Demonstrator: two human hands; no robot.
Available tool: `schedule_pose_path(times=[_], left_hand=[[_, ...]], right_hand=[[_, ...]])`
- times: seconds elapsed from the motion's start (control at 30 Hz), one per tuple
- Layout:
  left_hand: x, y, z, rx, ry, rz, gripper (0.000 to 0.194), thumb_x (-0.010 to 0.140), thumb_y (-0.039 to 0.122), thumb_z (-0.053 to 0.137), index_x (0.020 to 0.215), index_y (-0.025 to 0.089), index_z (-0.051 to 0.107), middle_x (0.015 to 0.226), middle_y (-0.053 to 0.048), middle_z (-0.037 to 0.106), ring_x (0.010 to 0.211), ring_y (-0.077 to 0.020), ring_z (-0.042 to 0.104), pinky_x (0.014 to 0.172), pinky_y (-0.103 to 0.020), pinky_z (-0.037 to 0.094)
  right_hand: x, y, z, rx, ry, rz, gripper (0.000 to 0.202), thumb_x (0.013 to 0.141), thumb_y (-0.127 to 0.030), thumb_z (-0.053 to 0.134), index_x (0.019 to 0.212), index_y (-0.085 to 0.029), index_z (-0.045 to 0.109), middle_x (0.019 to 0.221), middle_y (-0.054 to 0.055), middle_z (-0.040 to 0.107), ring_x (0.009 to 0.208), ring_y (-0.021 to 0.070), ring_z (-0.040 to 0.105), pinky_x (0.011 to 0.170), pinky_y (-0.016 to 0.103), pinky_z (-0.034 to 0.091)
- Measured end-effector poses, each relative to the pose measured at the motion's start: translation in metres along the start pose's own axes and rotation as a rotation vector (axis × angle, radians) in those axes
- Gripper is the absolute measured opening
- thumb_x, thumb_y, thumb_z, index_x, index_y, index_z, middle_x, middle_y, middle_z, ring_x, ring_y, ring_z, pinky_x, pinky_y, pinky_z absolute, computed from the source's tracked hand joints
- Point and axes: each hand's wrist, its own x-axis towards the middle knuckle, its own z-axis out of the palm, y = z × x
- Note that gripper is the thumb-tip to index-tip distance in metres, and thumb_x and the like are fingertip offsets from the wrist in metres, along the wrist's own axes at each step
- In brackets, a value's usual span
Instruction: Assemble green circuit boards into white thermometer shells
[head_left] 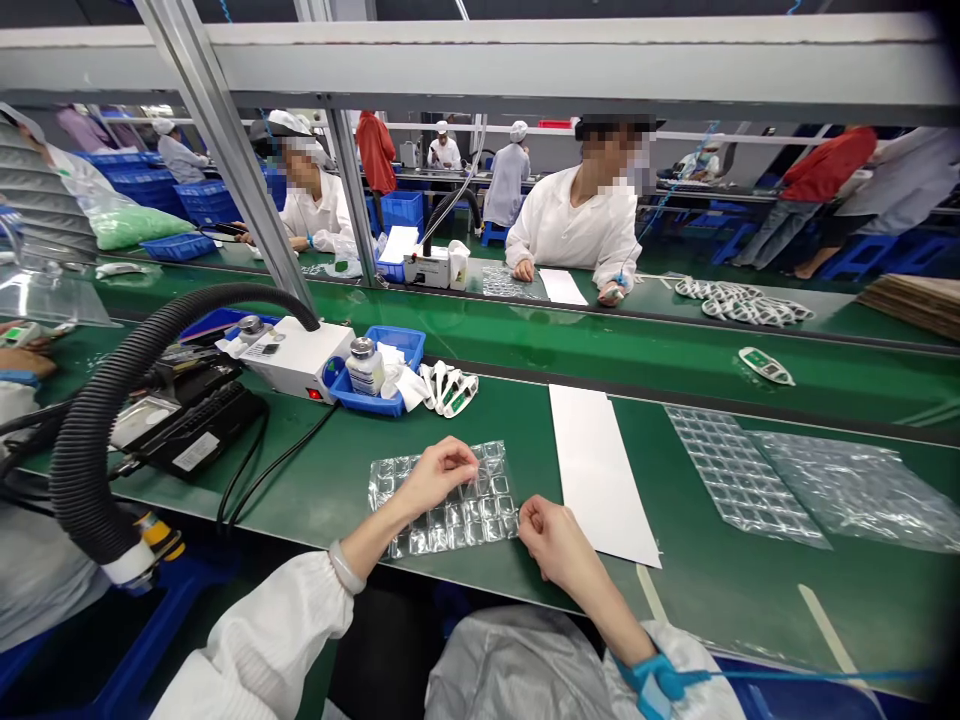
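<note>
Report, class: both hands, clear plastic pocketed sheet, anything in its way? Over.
Left bare hand above clear, square-pocketed plastic sheet, fingertips pinched. Right bare hand curled at sheet's right edge, grip unclear. Sheet on green tabletop, partly hidden by left forearm.

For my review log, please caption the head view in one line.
Left hand over a clear pocketed sheet, right hand by its edge, at a green workbench.

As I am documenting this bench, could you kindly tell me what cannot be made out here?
All in the head view:
Part of the clear pocketed sheet: covered by the left hand and wrist.
Anything within the right hand: hidden by its curled fingers.
Print on the white label: too small.
Person at far left: cut off by the edge.
</note>
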Motion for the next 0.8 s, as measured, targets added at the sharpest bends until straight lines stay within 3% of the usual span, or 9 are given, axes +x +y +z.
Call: schedule_pose_path(times=[0.1,0.2,0.3,0.4,0.5,0.63,0.7,0.8], left_hand=[[0.001,-0.006,0.000,-0.086,0.025,-0.079,0.014,0.082,0.030,0.058,0.083,0.016,0.056,0.075,-0.002,0.059,0.070,-0.0164,0.064,0.071,-0.032,0.054],[0.004,-0.007,0.001,-0.110,0.019,-0.118,0.018,0.080,0.033,0.061,0.083,0.016,0.057,0.067,-0.001,0.061,0.065,-0.0159,0.064,0.068,-0.031,0.054],[0.005,-0.004,0.002,-0.084,0.018,-0.129,0.019,0.082,0.034,0.058,0.083,0.015,0.058,0.068,-0.003,0.064,0.066,-0.0162,0.064,0.067,-0.030,0.053],[-0.001,0.001,0.006,-0.003,0.019,-0.112,0.020,0.083,0.034,0.056,0.088,0.016,0.060,0.080,-0.006,0.067,0.076,-0.0183,0.065,0.070,-0.030,0.053],[-0.011,0.007,0.012,0.125,0.017,-0.065,0.019,0.077,0.024,0.064,0.095,0.019,0.061,0.095,-0.006,0.066,0.087,-0.0192,0.062,0.076,-0.029,0.049],[-0.018,0.007,0.014,0.260,0.022,-0.043,0.036,0.077,0.009,0.052,0.110,0.023,0.055,0.087,-0.001,0.065,0.079,-0.0165,0.060,0.075,-0.028,0.045],[-0.014,0.005,0.009,0.297,0.030,-0.050,0.038,0.079,0.009,0.049,0.114,0.023,0.051,0.080,0.001,0.065,0.072,-0.0158,0.059,0.070,-0.027,0.044],[-0.002,0.002,-0.007,0.323,0.015,-0.052,0.026,0.078,0.011,0.053,0.102,0.023,0.055,0.074,0.002,0.064,0.066,-0.0148,0.057,0.065,-0.025,0.043]], right_hand=[[-0.005,-0.002,-0.004,0.008,0.182,-0.118,0.009,0.088,-0.018,0.045,0.083,-0.019,0.053,0.062,-0.002,0.052,0.051,0.0142,0.051,0.050,0.024,0.039],[-0.008,-0.009,-0.001,0.041,0.326,-0.346,0.013,0.092,-0.024,0.044,0.091,-0.019,0.055,0.079,0.004,0.056,0.067,0.0173,0.055,0.061,0.028,0.044],[-0.007,-0.016,0.010,0.048,0.222,-0.520,0.017,0.094,-0.020,0.041,0.093,-0.018,0.058,0.092,0.007,0.056,0.082,0.0193,0.056,0.071,0.030,0.046],[-0.003,-0.017,0.022,0.047,0.100,-0.588,0.021,0.094,-0.015,0.040,0.099,-0.019,0.060,0.103,0.009,0.056,0.094,0.0203,0.057,0.083,0.032,0.047],[-0.002,-0.014,0.030,0.020,0.099,-0.595,0.023,0.094,-0.013,0.040,0.102,-0.019,0.060,0.106,0.010,0.057,0.097,0.0214,0.056,0.086,0.035,0.048],[-0.011,-0.012,0.039,-0.222,0.125,-0.639,0.019,0.094,-0.015,0.045,0.104,-0.019,0.061,0.106,0.010,0.060,0.096,0.0258,0.054,0.083,0.043,0.047],[-0.019,-0.015,0.045,-0.346,0.120,-0.668,0.020,0.093,-0.016,0.047,0.107,-0.019,0.061,0.108,0.010,0.061,0.095,0.0273,0.053,0.079,0.045,0.048],[-0.029,-0.018,0.052,-0.437,0.103,-0.747,0.023,0.092,-0.015,0.049,0.112,-0.019,0.060,0.114,0.012,0.061,0.099,0.0291,0.054,0.079,0.045,0.049]])
